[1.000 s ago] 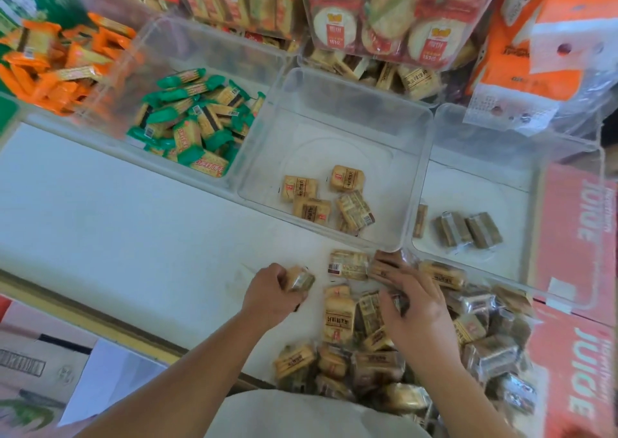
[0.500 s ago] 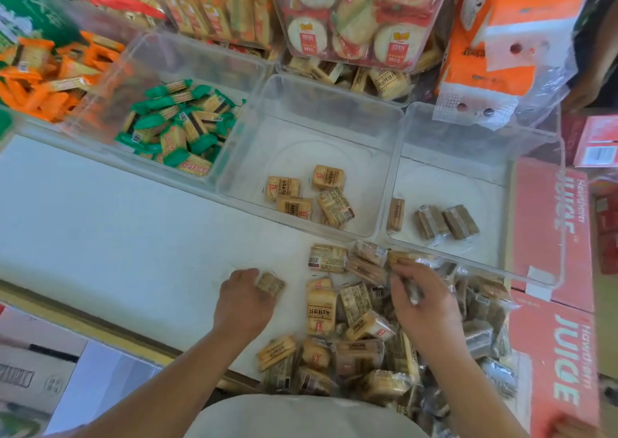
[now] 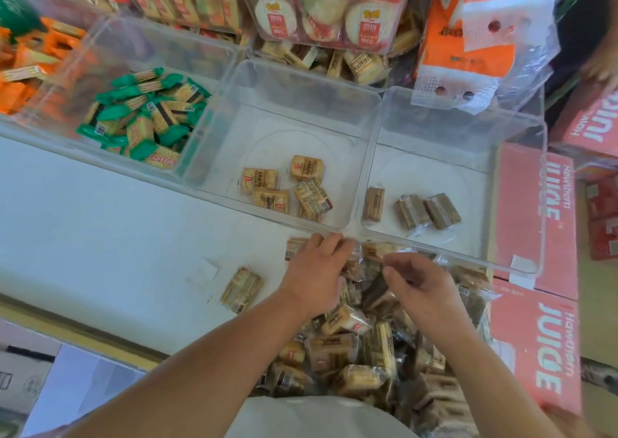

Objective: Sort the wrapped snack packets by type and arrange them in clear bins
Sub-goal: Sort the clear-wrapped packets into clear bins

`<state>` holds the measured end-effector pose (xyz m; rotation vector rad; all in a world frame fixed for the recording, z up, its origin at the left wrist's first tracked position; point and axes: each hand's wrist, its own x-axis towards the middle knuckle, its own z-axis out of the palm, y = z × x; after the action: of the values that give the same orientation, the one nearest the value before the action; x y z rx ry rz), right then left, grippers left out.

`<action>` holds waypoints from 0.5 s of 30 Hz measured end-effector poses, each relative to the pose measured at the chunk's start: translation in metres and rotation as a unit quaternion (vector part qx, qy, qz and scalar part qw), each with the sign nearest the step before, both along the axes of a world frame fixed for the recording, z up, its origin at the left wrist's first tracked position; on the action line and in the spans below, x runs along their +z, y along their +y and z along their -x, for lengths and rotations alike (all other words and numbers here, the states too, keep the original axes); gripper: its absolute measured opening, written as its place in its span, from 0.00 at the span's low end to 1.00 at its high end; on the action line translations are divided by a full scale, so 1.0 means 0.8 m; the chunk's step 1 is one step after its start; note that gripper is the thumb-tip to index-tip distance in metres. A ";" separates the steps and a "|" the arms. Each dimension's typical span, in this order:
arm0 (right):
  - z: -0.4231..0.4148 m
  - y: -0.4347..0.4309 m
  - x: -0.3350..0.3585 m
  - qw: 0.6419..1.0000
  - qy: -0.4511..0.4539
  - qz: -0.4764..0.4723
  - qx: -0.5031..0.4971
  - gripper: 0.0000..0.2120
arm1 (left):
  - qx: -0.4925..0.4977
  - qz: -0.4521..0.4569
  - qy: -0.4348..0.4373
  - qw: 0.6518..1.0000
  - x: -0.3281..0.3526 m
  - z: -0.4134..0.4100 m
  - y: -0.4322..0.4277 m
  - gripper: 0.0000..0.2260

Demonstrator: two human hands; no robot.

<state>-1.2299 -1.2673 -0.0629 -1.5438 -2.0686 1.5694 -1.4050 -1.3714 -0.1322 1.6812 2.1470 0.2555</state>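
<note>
My left hand (image 3: pixel 317 275) lies palm down, fingers extended and relaxed, on the far edge of the pile of wrapped packets (image 3: pixel 351 347); its fingertips reach almost to the front walls of the bins. My right hand (image 3: pixel 419 288) sits just beside it over the same pile, fingers loosely curled. I cannot tell whether it grips a packet.

The pile lies on the near right part of the white tabletop (image 3: pixel 100 210). A single packet (image 3: pixel 241 288) lies apart on the tabletop, left of my left wrist, near a small pale scrap (image 3: pixel 202 272).

Three bins stand in a row beyond the hands:
- The middle clear bin (image 3: pixel 294 103) holds a few tan packets (image 3: pixel 287 188).
- The right clear bin (image 3: pixel 451 129) holds three brown packets (image 3: pixel 414 208).
- The left clear bin (image 3: pixel 150 46) holds green-wrapped packets (image 3: pixel 147 109).

Orange-wrapped packets (image 3: pixel 26 66) lie at the far left. Behind the bins are stacked round snack packs (image 3: pixel 321 12) and an orange-and-white wrapped bundle (image 3: pixel 481 26). Red juice cartons (image 3: pixel 535 210) border the right side. Cardboard boxes (image 3: pixel 20 380) stand below the tabletop's near edge.
</note>
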 end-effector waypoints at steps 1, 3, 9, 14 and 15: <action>0.001 0.001 -0.002 1.000 0.003 -0.002 0.010 0.08 | -0.001 -0.006 0.001 1.000 -0.001 0.000 -0.001 0.32; 0.008 -0.001 -0.005 0.999 0.009 -0.014 0.045 0.09 | 0.002 -0.004 -0.022 1.000 -0.007 0.000 -0.003 0.31; 0.023 -0.018 -0.012 0.992 0.051 -0.019 0.110 0.24 | 0.138 -0.059 -0.128 0.981 0.021 0.003 -0.024 0.30; 0.037 -0.010 0.024 0.978 0.089 0.116 0.146 0.36 | 0.332 -0.100 -0.393 0.851 0.093 -0.006 -0.064 0.19; 0.042 -0.009 0.027 0.974 0.102 0.143 0.144 0.35 | 0.352 -0.098 -0.438 0.821 0.102 -0.004 -0.070 0.19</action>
<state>-1.2634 -1.2744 -0.0409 -1.1248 -2.0954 2.1107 -1.4014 -1.4276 -0.0502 0.5122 1.8778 1.2191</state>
